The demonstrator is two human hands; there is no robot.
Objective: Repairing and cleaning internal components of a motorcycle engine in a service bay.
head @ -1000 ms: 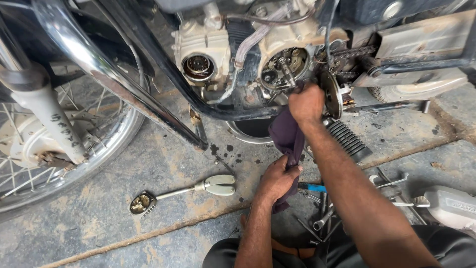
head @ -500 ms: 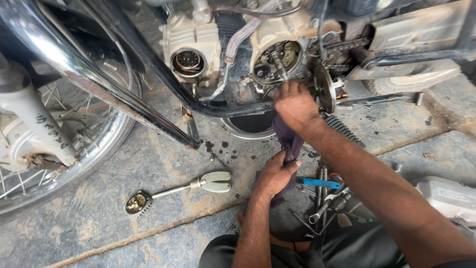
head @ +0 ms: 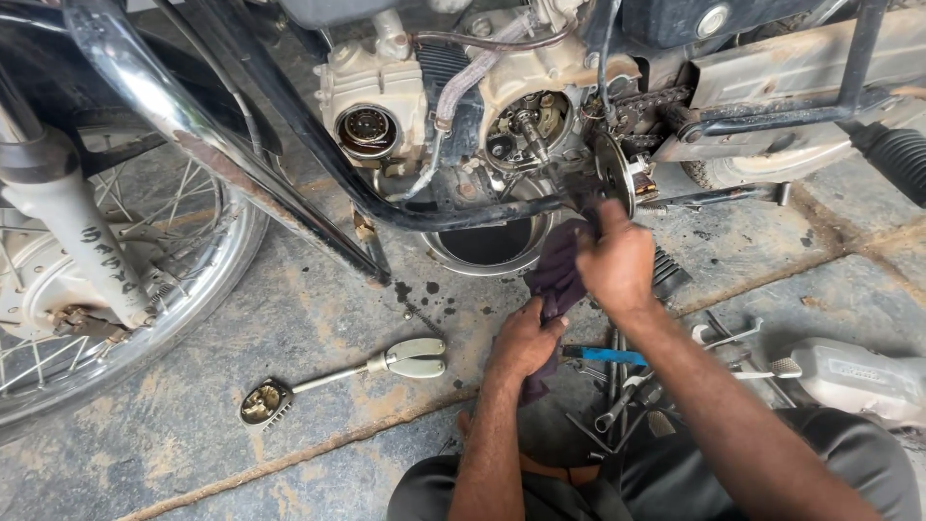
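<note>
Head view down at a motorcycle engine point(head: 502, 135) with the side cover off, person crouched on stained concrete. Right hand point(head: 617, 260) is curled closed around the upper end of a dark purple rag point(head: 558, 280), knuckles up, just below the exposed round metal disc point(head: 617, 174) at the engine's side; whether the cloth actually touches the disc cannot be told, the hand hides that spot. Left hand point(head: 526, 340) is closed on the lower part of the same rag, fingers wrapped, so the cloth runs between the two fists, bunched and hanging a bit below the left one. Rag sits in front of the frame tube, right of the dark round drain pan point(head: 487, 246) under the engine. Handling judgement: rag is light, soft and limp, with no shape of its own; likely oily, so somewhat slick and it will smear; it can snag on the sharp engine parts nearby. Best held as a gathered bunch in a full fist, as both hands do now, not by a loose corner. Nearby: a tool with pale grips point(head: 347, 376) lying left on the floor, a blue-handled tool point(head: 603, 355) and loose spanners point(head: 627, 396) just beside the left hand, front wheel point(head: 116, 280) far left.
</note>
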